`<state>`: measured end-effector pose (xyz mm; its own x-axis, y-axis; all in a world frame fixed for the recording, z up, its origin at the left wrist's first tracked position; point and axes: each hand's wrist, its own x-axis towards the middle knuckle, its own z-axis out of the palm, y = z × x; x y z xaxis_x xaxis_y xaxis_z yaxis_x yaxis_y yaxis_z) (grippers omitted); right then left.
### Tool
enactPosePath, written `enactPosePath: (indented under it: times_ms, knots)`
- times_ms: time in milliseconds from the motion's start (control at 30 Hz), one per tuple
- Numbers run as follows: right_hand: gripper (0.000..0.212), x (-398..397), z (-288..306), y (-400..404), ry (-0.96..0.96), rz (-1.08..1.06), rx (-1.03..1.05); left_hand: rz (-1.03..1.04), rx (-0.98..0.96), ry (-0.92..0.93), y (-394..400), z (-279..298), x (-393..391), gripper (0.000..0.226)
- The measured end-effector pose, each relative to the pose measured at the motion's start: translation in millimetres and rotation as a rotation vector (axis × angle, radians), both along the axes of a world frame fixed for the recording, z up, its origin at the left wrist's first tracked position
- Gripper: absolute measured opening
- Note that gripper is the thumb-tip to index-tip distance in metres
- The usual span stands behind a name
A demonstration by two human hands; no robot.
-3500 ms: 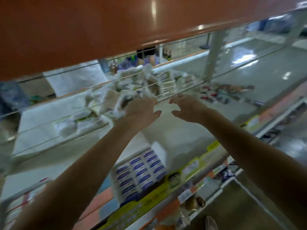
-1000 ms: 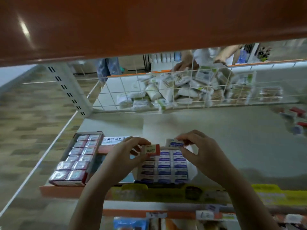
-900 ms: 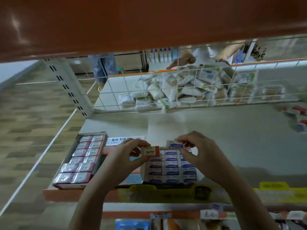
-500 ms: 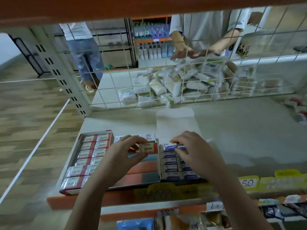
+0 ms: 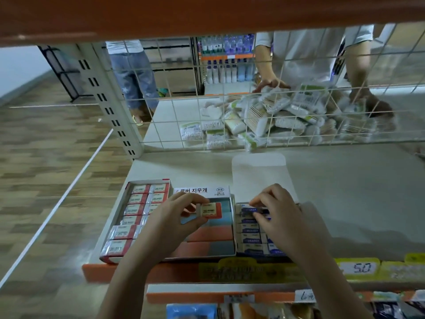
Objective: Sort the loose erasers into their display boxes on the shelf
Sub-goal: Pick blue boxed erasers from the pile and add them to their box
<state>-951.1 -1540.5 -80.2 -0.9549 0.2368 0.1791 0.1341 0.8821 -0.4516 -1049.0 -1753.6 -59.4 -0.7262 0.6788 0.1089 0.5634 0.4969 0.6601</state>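
Observation:
My left hand (image 5: 177,221) pinches a red-and-cream 2B eraser (image 5: 211,211) above the middle display box (image 5: 212,246), whose floor shows bare. My right hand (image 5: 279,217) pinches a blue-sleeved eraser (image 5: 251,210) at the far end of the right display box (image 5: 249,237), which holds rows of blue erasers. Left of both stands a red display box (image 5: 135,217) filled with 2B erasers. All three boxes sit on the grey shelf (image 5: 345,199) near its front edge.
A wire grid (image 5: 230,116) closes the shelf's back; behind it lie several white packets (image 5: 259,122), and another person's hands (image 5: 269,85) reach among them. An orange shelf (image 5: 207,12) hangs overhead. Yellow price tags (image 5: 358,268) line the front rail.
Both hands came back from the wire grid to the boxes, each with an eraser. In the last second my right hand lowered the blue eraser into the right box; my left hand kept holding the 2B eraser.

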Motion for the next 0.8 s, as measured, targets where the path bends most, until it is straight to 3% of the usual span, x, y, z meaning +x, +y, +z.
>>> enactPosePath:
  times_ms: [233,500,800]
  knots:
    - [0.022,-2.3,8.8,3.9,-0.082,0.048,0.010,0.059,0.005,-0.009,-16.9,-0.8,-2.3,0.031]
    - [0.027,-25.3,43.0,-30.1,-0.003,0.184,0.023,0.193,0.013,-0.011,-64.3,3.5,-23.6,0.037]
    - [0.026,-43.7,34.3,-84.6,-0.068,0.367,0.041,0.161,-0.235,-0.060,-92.0,4.1,-50.0,0.028]
